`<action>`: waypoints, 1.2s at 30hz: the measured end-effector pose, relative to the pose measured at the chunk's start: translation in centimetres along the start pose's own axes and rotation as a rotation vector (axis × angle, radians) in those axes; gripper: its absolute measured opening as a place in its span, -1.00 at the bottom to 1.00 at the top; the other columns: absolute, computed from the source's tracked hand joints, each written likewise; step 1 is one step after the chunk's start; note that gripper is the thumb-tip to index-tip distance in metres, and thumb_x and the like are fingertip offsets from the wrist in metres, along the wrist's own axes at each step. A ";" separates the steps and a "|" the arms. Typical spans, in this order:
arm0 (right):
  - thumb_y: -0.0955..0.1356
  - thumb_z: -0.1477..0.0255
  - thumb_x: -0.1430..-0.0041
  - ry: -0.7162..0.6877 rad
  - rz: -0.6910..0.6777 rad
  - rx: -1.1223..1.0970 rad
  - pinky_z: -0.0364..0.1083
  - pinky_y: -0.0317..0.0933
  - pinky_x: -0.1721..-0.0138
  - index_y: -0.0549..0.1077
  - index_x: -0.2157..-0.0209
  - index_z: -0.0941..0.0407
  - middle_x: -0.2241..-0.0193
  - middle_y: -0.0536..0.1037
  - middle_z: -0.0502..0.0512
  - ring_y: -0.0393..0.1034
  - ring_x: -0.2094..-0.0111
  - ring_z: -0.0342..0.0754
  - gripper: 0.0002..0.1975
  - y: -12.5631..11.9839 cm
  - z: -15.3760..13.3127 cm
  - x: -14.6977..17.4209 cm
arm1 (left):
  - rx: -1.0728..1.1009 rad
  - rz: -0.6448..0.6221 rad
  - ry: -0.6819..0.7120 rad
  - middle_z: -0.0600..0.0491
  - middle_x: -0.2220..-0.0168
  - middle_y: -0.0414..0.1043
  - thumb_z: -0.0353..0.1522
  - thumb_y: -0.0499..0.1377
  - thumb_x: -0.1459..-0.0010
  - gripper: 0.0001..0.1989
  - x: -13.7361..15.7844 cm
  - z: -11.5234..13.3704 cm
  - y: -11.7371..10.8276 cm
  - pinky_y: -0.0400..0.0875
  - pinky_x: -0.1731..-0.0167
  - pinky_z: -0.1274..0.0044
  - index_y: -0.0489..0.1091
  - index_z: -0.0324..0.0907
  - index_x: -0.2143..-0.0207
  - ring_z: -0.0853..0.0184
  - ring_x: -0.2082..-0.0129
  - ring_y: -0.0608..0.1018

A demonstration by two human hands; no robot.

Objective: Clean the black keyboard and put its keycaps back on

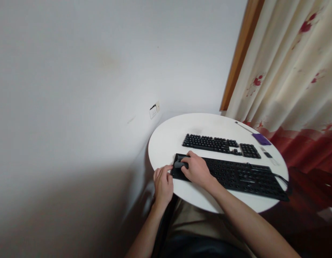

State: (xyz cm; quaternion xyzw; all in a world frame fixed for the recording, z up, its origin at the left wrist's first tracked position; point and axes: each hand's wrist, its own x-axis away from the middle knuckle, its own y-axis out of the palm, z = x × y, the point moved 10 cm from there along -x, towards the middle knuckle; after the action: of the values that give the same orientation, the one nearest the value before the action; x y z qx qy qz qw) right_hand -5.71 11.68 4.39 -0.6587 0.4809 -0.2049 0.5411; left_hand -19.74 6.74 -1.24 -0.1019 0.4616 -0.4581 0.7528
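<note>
Head view, right hand [197, 169] pinched grey cloth [178, 163] on keyboard base [230, 176], left hand [163, 182] touched base's edge, grip unclear

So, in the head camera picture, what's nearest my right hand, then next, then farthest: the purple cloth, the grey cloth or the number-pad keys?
1. Grey cloth: in your right hand, at the left end of the black keyboard base.
2. Number-pad keys: to the right, beyond the base.
3. Purple cloth: farther right, near the table edge.
</note>
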 end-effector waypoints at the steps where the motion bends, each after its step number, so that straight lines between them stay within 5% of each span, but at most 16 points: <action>1: 0.30 0.43 -0.23 0.016 0.023 -0.007 -0.09 0.21 0.07 0.58 0.10 0.08 0.11 0.41 0.14 0.37 0.16 -0.02 -0.73 -0.3 0.2 0.0 | 0.004 -0.001 0.005 -0.02 0.11 0.51 -0.57 -0.06 -0.16 -0.64 0.0 0.1 0.0 0.27 -0.06 0.23 0.39 -0.11 0.12 0.15 0.06 0.47; 6: 0.33 0.45 -0.19 -0.153 -0.066 -0.071 -0.11 0.20 0.04 0.58 0.09 0.04 0.11 0.41 0.10 0.38 0.15 -0.05 -0.72 0.3 -1.3 0.2 | -0.008 0.015 -0.007 -0.03 0.14 0.52 -0.56 -0.04 -0.14 -0.67 -0.1 0.1 -0.1 0.26 -0.08 0.21 0.39 -0.11 0.15 0.13 0.08 0.48; 11: 0.31 0.43 -0.20 -0.086 -0.046 -0.021 -0.09 0.20 0.11 0.59 0.18 0.08 0.18 0.42 0.10 0.37 0.21 -0.04 -0.77 0.1 -0.7 0.1 | 0.002 0.012 0.008 -0.01 0.10 0.52 -0.57 -0.06 -0.14 -0.64 0.0 0.3 -0.1 0.27 -0.07 0.25 0.39 -0.10 0.13 0.15 0.05 0.47; 16: 0.32 0.45 -0.19 -0.228 -0.085 -0.062 -0.11 0.19 0.06 0.58 0.10 0.04 0.09 0.41 0.10 0.36 0.17 -0.05 -0.72 0.5 -2.3 0.2 | -0.027 0.037 -0.011 -0.04 0.16 0.50 -0.55 -0.03 -0.13 -0.68 0.1 -0.3 -0.1 0.30 -0.02 0.24 0.39 -0.12 0.15 0.11 0.11 0.47; 26: 0.32 0.45 -0.18 -0.118 0.017 -0.103 -0.12 0.20 0.09 0.58 0.15 0.05 0.12 0.42 0.07 0.38 0.17 -0.06 -0.76 -0.1 -1.3 -0.4 | -0.014 0.040 -0.007 -0.03 0.12 0.51 -0.57 -0.05 -0.16 -0.66 0.2 -0.3 0.0 0.28 -0.05 0.24 0.39 -0.12 0.13 0.13 0.06 0.47; 36: 0.33 0.45 -0.15 -0.226 -0.113 -0.021 -0.12 0.19 0.17 0.59 0.20 0.07 0.17 0.45 0.08 0.37 0.24 -0.06 -0.78 0.1 -1.9 0.1 | 0.014 0.020 -0.012 0.00 0.10 0.52 -0.59 -0.04 -0.13 -0.63 0.1 -0.1 0.0 0.28 -0.04 0.28 0.40 -0.12 0.11 0.16 0.05 0.46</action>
State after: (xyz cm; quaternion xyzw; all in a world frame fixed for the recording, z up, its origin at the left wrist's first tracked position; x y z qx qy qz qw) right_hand -7.19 10.60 4.89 -0.7094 0.3811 -0.1546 0.5724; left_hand -19.80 6.65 -1.31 -0.0944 0.4549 -0.4531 0.7608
